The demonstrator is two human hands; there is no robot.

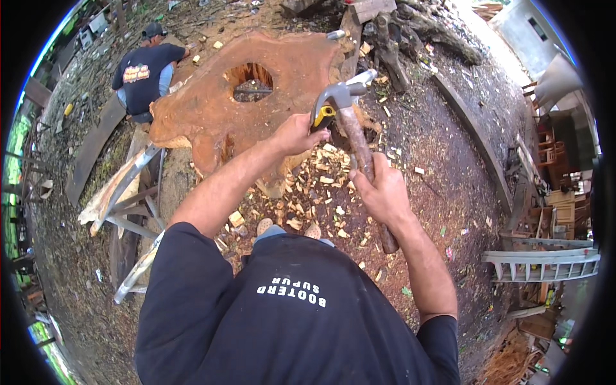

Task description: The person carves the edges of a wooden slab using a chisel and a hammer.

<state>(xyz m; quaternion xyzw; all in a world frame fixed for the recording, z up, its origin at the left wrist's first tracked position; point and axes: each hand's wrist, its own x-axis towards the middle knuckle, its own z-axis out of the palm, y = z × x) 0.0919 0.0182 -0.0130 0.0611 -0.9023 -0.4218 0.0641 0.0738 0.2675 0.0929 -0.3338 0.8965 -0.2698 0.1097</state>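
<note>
A claw hammer (356, 120) with a worn wooden handle is gripped in my right hand (386, 192), its steel head raised. My left hand (302, 134) is closed around a yellow-and-black handle (323, 117), probably a chisel's; its blade is hidden from view. The hammer's claw overlaps that handle in the picture; whether they touch I cannot tell. Beneath and beyond lies a large reddish-brown wood slab (288, 62) with an irregular edge and a hole through it. The slab's near right edge is rough and hollowed beside my hands.
Wood chips (308, 187) litter the ground by my feet. Another person (147, 72) crouches at the slab's left end. A metal frame (132, 211) stands left. Long boards (474, 139), gnarled roots (433, 36) and an aluminium ladder (541, 264) lie to the right.
</note>
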